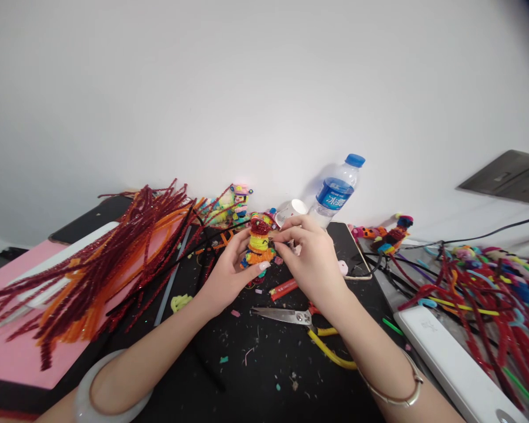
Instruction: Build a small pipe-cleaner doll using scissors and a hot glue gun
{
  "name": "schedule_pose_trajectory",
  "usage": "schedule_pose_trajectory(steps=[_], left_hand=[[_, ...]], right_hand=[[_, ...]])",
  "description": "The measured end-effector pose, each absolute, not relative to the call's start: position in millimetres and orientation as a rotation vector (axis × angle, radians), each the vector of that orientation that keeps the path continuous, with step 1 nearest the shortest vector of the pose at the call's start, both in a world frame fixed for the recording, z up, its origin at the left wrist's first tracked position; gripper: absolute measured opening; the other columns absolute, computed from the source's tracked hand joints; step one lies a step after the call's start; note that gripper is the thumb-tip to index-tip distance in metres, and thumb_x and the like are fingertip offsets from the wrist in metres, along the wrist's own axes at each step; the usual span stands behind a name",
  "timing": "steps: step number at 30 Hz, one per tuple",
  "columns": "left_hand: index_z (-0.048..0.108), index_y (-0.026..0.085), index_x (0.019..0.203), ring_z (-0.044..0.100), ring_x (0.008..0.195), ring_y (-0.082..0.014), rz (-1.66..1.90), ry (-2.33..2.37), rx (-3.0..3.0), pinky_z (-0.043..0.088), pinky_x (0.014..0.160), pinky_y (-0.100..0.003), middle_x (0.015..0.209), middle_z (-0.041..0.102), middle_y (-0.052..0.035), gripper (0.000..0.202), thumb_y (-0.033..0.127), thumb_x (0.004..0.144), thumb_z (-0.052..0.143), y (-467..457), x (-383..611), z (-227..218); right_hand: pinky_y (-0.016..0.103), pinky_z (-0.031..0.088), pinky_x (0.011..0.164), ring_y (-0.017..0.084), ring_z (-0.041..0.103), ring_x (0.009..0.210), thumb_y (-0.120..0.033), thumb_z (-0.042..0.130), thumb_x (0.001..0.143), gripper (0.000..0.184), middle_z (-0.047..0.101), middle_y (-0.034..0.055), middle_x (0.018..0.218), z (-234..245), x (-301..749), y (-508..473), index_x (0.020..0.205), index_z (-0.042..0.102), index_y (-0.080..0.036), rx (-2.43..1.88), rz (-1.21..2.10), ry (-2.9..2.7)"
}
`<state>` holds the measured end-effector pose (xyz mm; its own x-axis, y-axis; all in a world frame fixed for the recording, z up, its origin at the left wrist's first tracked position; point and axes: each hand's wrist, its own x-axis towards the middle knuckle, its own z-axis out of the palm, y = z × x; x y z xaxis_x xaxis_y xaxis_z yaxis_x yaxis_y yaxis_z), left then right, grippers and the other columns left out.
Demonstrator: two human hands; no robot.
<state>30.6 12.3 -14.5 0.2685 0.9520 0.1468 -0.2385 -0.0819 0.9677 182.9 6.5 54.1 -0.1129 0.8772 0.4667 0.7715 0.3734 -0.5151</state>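
Observation:
My left hand [229, 270] is closed around a small pipe-cleaner figure [259, 247] with a dark red top, yellow middle and orange base, held above the black mat [255, 364]. My right hand [311, 258] pinches the figure's upper right side with its fingertips. Both wrists wear bangles. Scissors [291, 317] with yellow handles lie on the mat just below my right hand, and a small red stick [284, 289] lies beside them.
A large pile of red and orange pipe cleaners [106, 264] spreads at left over a pink sheet [13, 352]. A water bottle [335, 194] and white cup [291, 209] stand by the wall. More figures [390, 235] and a tangle of coloured pipe cleaners [480, 288] lie right, near a white box [458, 364].

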Motion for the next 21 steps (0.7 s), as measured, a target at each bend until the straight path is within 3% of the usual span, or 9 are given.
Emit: schedule_pose_trajectory(steps=[21], left_hand=[[0.036, 0.022, 0.130, 0.034, 0.135, -0.0239, 1.166, 0.768, 1.241, 0.035, 0.106, -0.034, 0.143, 0.041, -0.0098, 0.063, 0.022, 0.075, 0.068, 12.3, 32.1, -13.9]], right_hand=[[0.036, 0.044, 0.078, 0.021, 0.060, 0.089, -0.012, 0.060, 0.076, 0.011, 0.062, 0.0055, 0.092, 47.9, 179.3, 7.2, 0.071, 0.066, -0.020, -1.409, 0.174, -1.909]])
